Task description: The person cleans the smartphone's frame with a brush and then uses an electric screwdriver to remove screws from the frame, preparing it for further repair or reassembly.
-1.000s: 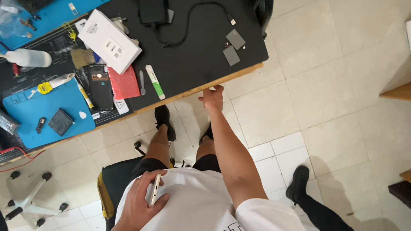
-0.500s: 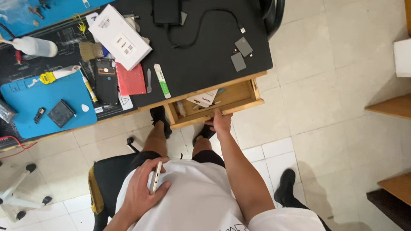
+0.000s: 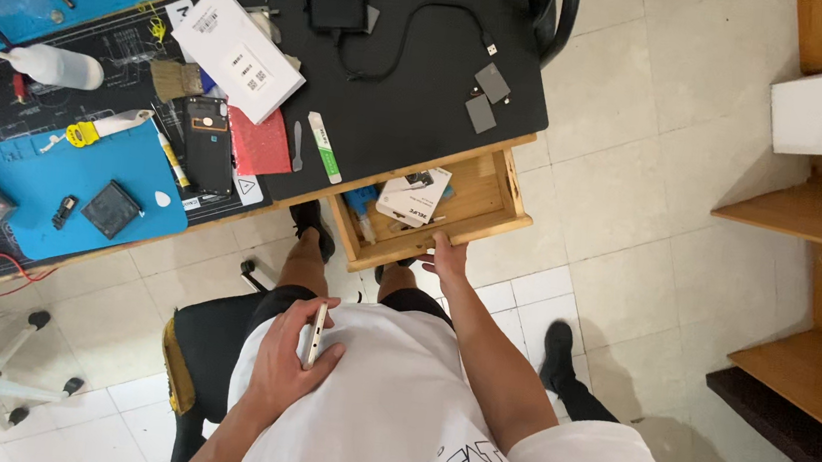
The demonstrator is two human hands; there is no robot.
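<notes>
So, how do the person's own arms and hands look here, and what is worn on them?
Both arms are bare from the short sleeves of a white T-shirt down. The shirt has black outlined lettering on the front. The left hand and the right hand wear no gloves. No watch, ring or bracelet shows on either wrist or on the fingers that are in view.

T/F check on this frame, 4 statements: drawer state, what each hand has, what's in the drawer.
1. The wooden drawer is pulled open. True.
2. The left hand holds a slim phone against the white shirt. True.
3. The right hand grips the black phone on the desk. False: it rests at the drawer's front edge.
4. The drawer is empty. False: a white box lies inside.
</notes>
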